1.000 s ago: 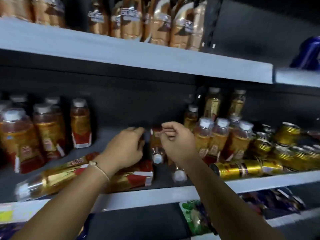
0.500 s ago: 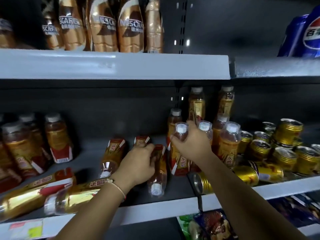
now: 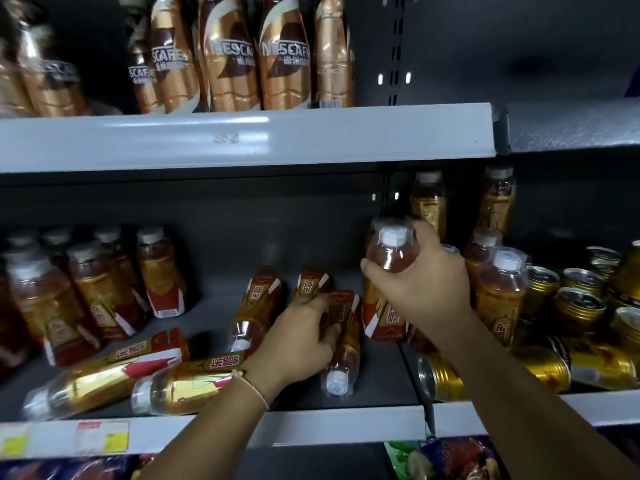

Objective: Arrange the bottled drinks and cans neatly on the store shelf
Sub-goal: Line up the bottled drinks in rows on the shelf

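Down at the front edge, the middle shelf point(image 3: 311, 429) carried price tags point(image 3: 100, 438) on its lip, and snack packets point(image 3: 450, 459) showed on the level below. Just above the lip lay two fallen bottles point(image 3: 145, 379) at the left, side by side, caps pointing left, and a gold can point(image 3: 440, 377) lay on its side at the right, mouth toward the camera.

The left hand point(image 3: 298, 337), a cord bracelet point(image 3: 252, 386) on its wrist, was curled over a lying bottle point(image 3: 341, 355) whose white cap pointed at the shelf edge; fingers wrapped its upper body. Two more toppled bottles point(image 3: 256, 313) lay just beside it to the left, bases toward the back.

To the right and higher, the right hand point(image 3: 419, 282) gripped an upright bottle point(image 3: 384, 299) around its clear shoulder, thumb in front, fingers behind; whether its base touched the shelf, I could not tell. It stood just beside the standing row point(image 3: 502, 289) of matching bottles, with upright gold cans point(image 3: 575, 299) further right.

At the far left stood another upright group point(image 3: 104, 285). Furthest up, coffee bottles point(image 3: 235, 57) lined the top shelf point(image 3: 242, 140).
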A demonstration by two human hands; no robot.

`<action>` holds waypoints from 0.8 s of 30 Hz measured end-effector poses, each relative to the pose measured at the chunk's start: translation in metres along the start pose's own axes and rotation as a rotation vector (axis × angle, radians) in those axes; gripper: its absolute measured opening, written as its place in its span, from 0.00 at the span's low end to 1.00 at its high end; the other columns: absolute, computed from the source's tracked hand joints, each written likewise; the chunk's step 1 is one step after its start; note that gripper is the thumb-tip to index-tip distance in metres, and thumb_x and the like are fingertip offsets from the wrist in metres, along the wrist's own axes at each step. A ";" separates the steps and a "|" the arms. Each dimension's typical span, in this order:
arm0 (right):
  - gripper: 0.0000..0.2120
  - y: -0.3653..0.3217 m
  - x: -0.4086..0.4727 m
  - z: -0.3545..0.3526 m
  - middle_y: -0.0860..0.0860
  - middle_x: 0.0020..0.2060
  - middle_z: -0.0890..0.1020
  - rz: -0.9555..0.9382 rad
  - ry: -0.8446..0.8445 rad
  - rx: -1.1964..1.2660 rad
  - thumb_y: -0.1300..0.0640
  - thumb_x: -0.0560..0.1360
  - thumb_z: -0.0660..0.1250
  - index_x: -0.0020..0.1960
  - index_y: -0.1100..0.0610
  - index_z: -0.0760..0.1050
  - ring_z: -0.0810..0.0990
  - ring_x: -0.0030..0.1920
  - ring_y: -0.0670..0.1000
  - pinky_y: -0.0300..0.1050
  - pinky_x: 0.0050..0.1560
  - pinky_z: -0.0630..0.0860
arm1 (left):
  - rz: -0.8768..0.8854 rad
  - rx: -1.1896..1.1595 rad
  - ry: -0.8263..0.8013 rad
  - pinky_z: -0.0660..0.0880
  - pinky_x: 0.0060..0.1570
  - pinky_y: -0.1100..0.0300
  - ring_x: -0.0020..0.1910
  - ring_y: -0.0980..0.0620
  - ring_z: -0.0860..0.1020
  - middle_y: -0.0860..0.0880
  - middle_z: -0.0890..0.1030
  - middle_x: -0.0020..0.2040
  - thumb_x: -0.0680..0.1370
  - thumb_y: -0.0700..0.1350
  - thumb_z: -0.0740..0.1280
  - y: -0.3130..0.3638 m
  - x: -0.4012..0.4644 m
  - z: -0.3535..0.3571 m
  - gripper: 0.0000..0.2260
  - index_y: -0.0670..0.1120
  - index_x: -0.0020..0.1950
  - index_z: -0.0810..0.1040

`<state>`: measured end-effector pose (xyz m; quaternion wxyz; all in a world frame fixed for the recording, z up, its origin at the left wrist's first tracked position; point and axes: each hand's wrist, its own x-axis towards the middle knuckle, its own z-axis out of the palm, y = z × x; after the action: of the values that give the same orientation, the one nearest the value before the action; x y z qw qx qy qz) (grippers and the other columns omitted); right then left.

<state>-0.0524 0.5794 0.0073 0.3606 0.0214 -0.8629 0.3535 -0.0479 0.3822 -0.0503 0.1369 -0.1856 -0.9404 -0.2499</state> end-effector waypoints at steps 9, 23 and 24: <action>0.24 -0.058 0.013 0.003 0.43 0.36 0.83 0.097 -0.129 0.163 0.33 0.57 0.77 0.43 0.47 0.78 0.83 0.40 0.44 0.47 0.41 0.83 | 0.041 -0.356 -0.134 0.67 0.69 0.60 0.67 0.59 0.71 0.55 0.72 0.70 0.71 0.61 0.72 -0.002 -0.006 -0.042 0.37 0.54 0.76 0.63; 0.27 -0.218 -0.029 0.112 0.38 0.29 0.82 -0.038 -0.275 0.310 0.25 0.55 0.69 0.36 0.48 0.80 0.80 0.33 0.35 0.33 0.31 0.70 | -0.264 -0.225 0.365 0.79 0.42 0.59 0.45 0.60 0.78 0.59 0.77 0.47 0.60 0.72 0.70 -0.098 -0.082 -0.134 0.33 0.56 0.56 0.65; 0.26 -0.229 -0.034 0.120 0.34 0.30 0.82 -0.052 -0.295 0.342 0.26 0.58 0.70 0.38 0.48 0.80 0.80 0.34 0.32 0.32 0.31 0.70 | -0.270 -0.203 0.386 0.79 0.41 0.58 0.44 0.60 0.78 0.58 0.78 0.46 0.61 0.71 0.70 -0.108 -0.089 -0.142 0.32 0.55 0.55 0.65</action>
<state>-0.0329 0.3252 0.0631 0.2306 0.1559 -0.8329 0.4784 0.0097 0.1968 -0.0078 0.2601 -0.0200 -0.8832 -0.3899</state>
